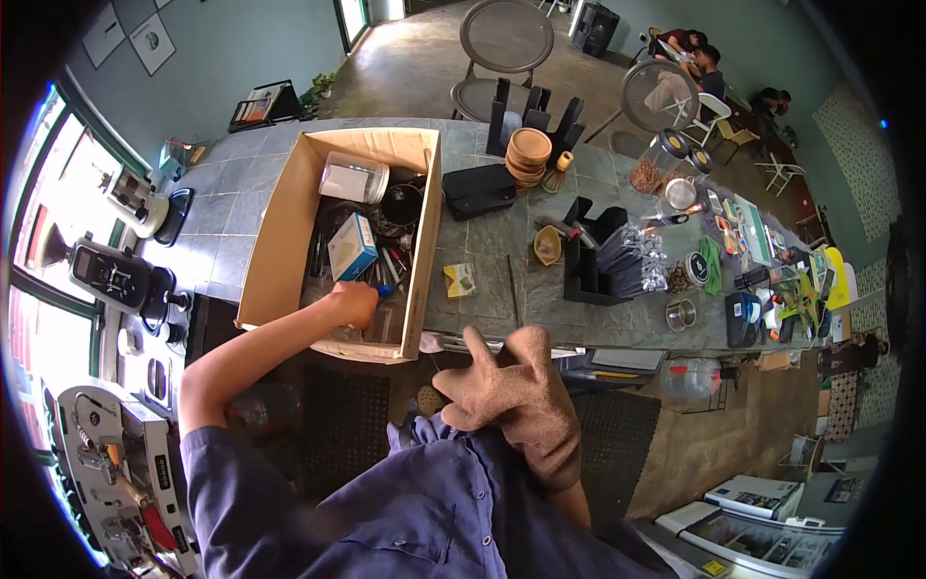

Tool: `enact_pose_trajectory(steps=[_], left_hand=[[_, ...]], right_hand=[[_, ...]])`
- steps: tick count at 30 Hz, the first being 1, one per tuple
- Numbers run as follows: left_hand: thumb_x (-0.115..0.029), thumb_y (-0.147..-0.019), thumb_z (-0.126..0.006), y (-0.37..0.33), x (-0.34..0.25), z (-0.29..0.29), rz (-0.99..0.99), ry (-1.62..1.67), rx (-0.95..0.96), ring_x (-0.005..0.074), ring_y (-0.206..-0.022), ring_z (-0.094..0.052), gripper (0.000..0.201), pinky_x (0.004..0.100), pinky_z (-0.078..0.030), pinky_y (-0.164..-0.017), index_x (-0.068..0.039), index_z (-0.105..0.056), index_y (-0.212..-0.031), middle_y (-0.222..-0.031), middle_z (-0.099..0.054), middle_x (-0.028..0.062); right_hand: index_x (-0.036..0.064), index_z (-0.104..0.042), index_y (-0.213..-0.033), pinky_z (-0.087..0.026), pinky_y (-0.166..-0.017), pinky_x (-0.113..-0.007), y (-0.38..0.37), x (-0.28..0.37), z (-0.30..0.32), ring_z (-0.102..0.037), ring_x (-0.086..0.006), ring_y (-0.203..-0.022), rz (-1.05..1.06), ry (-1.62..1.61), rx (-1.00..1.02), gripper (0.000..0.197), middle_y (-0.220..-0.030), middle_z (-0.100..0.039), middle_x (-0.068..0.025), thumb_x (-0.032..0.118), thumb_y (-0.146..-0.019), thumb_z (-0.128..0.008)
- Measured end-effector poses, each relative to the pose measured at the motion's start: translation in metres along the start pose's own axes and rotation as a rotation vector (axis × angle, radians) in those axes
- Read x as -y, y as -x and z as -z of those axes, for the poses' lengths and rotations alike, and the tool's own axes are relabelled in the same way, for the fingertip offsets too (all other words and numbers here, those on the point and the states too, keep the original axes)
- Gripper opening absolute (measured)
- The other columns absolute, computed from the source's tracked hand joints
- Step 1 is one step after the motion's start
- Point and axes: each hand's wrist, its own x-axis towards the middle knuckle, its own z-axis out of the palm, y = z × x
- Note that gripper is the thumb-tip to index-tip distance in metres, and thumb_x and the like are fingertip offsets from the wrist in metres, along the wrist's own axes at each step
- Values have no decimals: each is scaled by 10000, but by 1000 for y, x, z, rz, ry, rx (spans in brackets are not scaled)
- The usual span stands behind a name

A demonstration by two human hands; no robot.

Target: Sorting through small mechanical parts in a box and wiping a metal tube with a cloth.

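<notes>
My left hand (357,304) reaches into an open cardboard box (275,241) near its front end. Its fingers are curled, and a small blue item (384,290) shows at the fingertips; its kind is mostly hidden. Beside the hand lie a blue-and-white carton (353,247), loose pens or thin tools, and clear plastic pieces. Farther back in the box are a clear plastic jar (354,179) and a black round container (402,205). My right hand wears a thick brown glove (521,391) and is held before my body, off the counter. The glove's fingers are spread, gripping nothing visible.
The box stands on a grey tiled counter (482,328). To its right are a black case (479,191), stacked wooden bowls (528,154), a yellow packet (460,280), and a black organizer (590,275) with wrapped utensils. Coffee grinders (121,275) stand left. People sit far right.
</notes>
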Motion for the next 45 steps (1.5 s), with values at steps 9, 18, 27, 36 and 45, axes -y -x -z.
enact_pose_trajectory(steps=[9, 18, 27, 36, 45], left_hand=[[-164, -825, -719, 54, -5, 40, 15, 30, -370, 369, -911, -770, 218, 456, -600, -811, -27, -785, -981, -919, -781, 187], [-86, -1013, -637, 212, -93, 43, -54, 824, -1019, 221, -629, -747, 174, 328, -555, -582, 44, -727, -941, -705, -732, 135], [17, -924, -694, 237, -143, 15, -454, 964, -1017, 206, -622, -740, 207, 316, -550, -543, 51, -731, -1125, -771, -726, 156], [-122, -1095, -581, 204, -144, -15, -481, 1480, -471, 158, -726, -753, 264, 286, -613, -636, 94, -729, -1057, -786, -758, 109], [-120, -1086, -590, 197, -148, -26, -588, 1390, -475, 155, -740, -758, 236, 292, -612, -650, 56, -737, -1030, -826, -775, 116]], right_hand=[[194, -622, -717, -485, -528, -310, 21, 27, 0, -475, -305, -895, -177, 105, -41, 139, -1102, -645, -31, 225, -736, -756], [166, -624, -748, -522, -502, -317, -3, 35, -11, -493, -337, -920, -302, 172, -39, 160, -1075, -570, -22, 219, -823, -755], [59, -598, -996, -476, -594, -412, -26, 65, 13, -621, -289, -722, -361, -344, -50, 178, -853, -562, -108, 124, -882, -717], [129, -645, -1046, -515, -725, -472, -34, 76, 50, -674, -333, -904, -351, -158, 125, 451, -850, -640, -52, 211, -653, -850], [69, -654, -1062, -540, -655, -409, -10, 37, 32, -706, -297, -694, -248, -318, -296, 465, -851, -752, -106, 119, -631, -819]])
